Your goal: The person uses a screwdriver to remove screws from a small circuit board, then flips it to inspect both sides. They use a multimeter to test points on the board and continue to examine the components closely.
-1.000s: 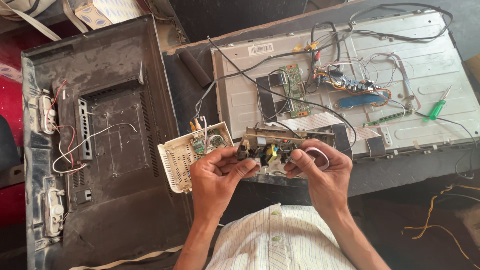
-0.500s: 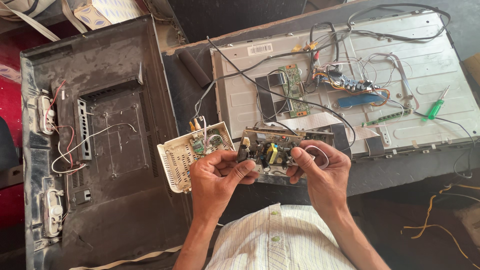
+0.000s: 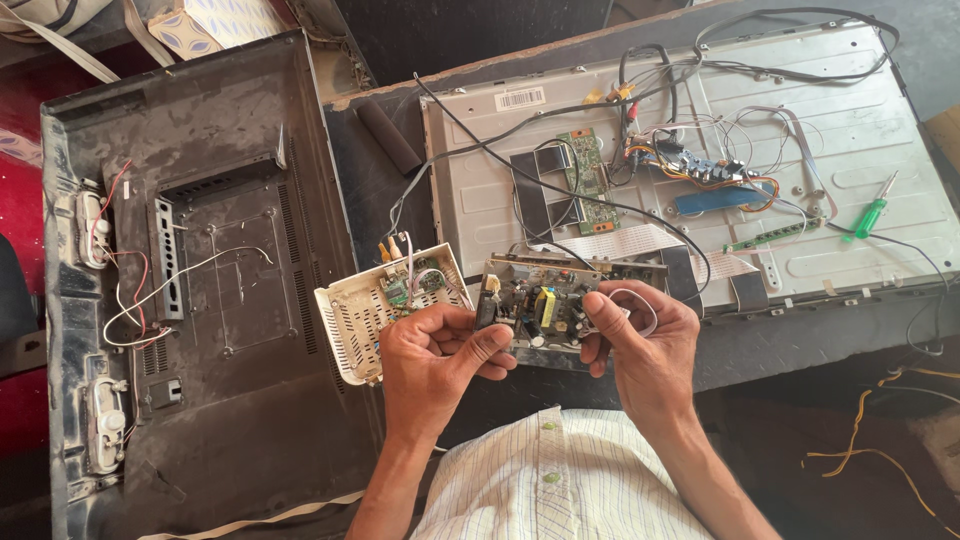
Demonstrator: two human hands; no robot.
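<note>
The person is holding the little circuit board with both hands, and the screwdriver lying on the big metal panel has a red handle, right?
Not quite. The head view shows both the left hand and the right hand holding the circuit board, and the screwdriver does lie on the metal panel, but its handle is green, not red.

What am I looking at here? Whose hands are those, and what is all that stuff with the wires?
The camera sits on a person's head and looks down, so these are that person's own hands. The left hand and the right hand together hold a small circuit board covered in little electronic parts. Beside it lies an open white box with another small board inside. Behind is the metal back of a flat screen, with wires and a green board. A green screwdriver lies on it. At the left lies a dusty black back cover.
</note>
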